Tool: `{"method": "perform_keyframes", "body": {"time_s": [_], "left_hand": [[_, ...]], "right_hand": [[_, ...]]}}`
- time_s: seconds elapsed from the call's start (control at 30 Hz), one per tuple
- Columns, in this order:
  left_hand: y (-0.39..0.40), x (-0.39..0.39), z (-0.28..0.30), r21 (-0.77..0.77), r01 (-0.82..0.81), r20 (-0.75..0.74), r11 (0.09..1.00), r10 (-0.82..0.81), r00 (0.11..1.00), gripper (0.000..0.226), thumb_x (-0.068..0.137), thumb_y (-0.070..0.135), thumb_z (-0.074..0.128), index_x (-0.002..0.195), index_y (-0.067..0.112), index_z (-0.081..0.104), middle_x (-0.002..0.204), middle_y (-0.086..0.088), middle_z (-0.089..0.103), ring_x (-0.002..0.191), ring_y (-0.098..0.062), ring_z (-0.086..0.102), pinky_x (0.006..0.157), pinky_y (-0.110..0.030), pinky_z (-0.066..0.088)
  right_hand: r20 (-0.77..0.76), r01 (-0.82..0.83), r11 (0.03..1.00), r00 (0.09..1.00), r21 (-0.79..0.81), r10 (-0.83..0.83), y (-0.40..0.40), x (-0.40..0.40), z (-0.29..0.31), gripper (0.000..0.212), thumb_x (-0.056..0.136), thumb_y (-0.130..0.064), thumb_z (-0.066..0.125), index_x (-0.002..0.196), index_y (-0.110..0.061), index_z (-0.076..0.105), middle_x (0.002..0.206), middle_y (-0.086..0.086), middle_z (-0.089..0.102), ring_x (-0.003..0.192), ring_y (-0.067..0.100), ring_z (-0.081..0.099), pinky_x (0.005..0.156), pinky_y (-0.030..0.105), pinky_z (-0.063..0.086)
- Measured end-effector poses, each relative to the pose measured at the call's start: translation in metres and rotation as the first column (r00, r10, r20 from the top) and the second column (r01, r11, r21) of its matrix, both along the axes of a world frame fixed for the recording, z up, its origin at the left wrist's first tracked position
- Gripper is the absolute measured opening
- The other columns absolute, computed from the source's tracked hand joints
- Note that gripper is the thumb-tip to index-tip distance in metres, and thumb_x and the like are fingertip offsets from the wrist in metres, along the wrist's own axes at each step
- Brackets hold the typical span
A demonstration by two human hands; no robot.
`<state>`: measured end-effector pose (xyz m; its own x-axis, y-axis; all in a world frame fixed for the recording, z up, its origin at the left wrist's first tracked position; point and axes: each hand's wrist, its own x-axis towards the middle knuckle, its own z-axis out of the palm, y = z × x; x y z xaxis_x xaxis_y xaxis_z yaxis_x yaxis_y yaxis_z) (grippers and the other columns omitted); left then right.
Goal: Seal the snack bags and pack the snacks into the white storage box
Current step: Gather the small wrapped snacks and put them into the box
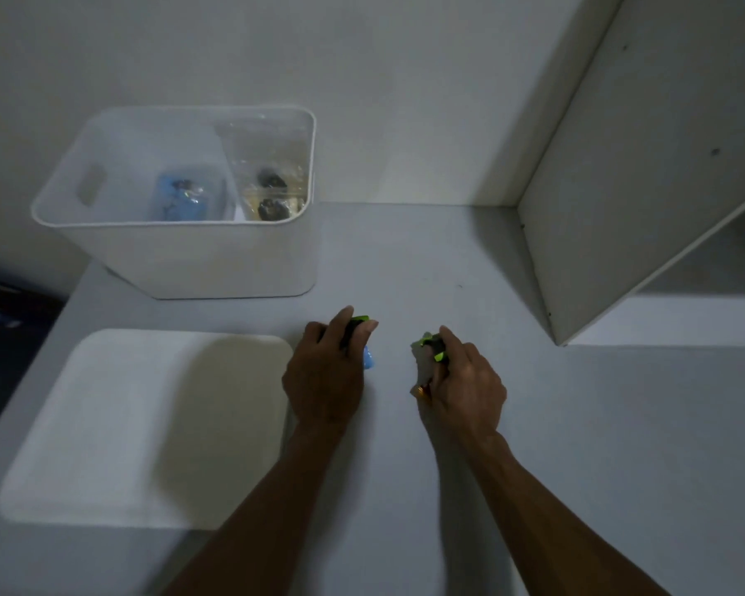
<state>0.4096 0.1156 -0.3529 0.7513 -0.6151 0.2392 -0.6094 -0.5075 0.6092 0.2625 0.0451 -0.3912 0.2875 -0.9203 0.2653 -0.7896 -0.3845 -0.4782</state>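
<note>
Box point(181, 255) is standing open at the table's point(405, 260) far left, against the wall. Two clear bags are lying inside it: one with blue contents point(180, 199) on the left, one with dark contents point(272, 182) on the right. Lid point(147, 423) is lying flat on the table in front of the box. Left hand point(327, 372) is gripping a black-and-green snack point(359, 323) together with a blue item point(369, 358). Right hand point(461, 380) is gripping a second black-and-green snack point(436, 347) near the left hand. Shelf point(646, 165) is standing at the right.
</note>
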Motion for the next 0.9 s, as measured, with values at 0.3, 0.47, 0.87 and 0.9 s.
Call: {"method": "perform_keyframes", "body": {"time_s": [0.3,0.47,0.87,0.9], "left_hand": [[-0.016,0.033,0.107,-0.242,-0.023,0.041,0.970,0.034,0.999,0.036,0.088,0.056,0.058,0.113,0.032,0.068,0.091,0.003,0.064,0.080,-0.023,0.066,0.064,-0.034,0.052],[-0.016,0.090,0.182,-0.278,-0.055,0.037,0.959,0.068,0.997,0.035,0.092,0.055,0.054,0.115,0.032,0.067,0.098,-0.002,0.064,0.089,-0.022,0.062,0.069,-0.028,0.039],[-0.053,0.230,0.177,-0.127,-0.075,-0.218,0.989,0.045,0.975,0.048,0.093,0.064,0.037,0.111,0.031,0.066,0.106,-0.002,0.069,0.096,-0.024,0.063,0.080,-0.035,0.049],[-0.057,0.232,0.173,-0.087,-0.031,-0.269,0.996,0.006,0.963,0.051,0.095,0.063,0.032,0.109,0.029,0.066,0.105,-0.003,0.069,0.094,-0.023,0.062,0.083,-0.037,0.049]], "right_hand": [[0.198,0.068,0.985,0.979,-0.159,-0.036,-0.036,0.065,0.119,0.037,0.083,-0.017,0.075,0.119,-0.015,0.068,0.088,0.006,0.071,0.073,0.027,0.067,0.056,0.029,0.047],[0.305,0.002,0.989,0.951,-0.150,0.044,-0.037,0.133,0.205,0.037,0.092,-0.025,0.064,0.128,-0.022,0.062,0.103,0.004,0.071,0.091,0.027,0.066,0.070,0.036,0.050],[0.209,-0.079,0.996,0.975,0.043,0.068,-0.055,0.283,0.227,0.036,0.098,-0.037,0.052,0.133,-0.027,0.055,0.119,0.003,0.064,0.106,0.026,0.061,0.081,0.035,0.048],[0.208,-0.088,0.991,0.976,0.097,0.067,-0.059,0.287,0.219,0.035,0.097,-0.038,0.052,0.131,-0.027,0.056,0.119,0.004,0.063,0.107,0.025,0.060,0.082,0.035,0.048]]}}
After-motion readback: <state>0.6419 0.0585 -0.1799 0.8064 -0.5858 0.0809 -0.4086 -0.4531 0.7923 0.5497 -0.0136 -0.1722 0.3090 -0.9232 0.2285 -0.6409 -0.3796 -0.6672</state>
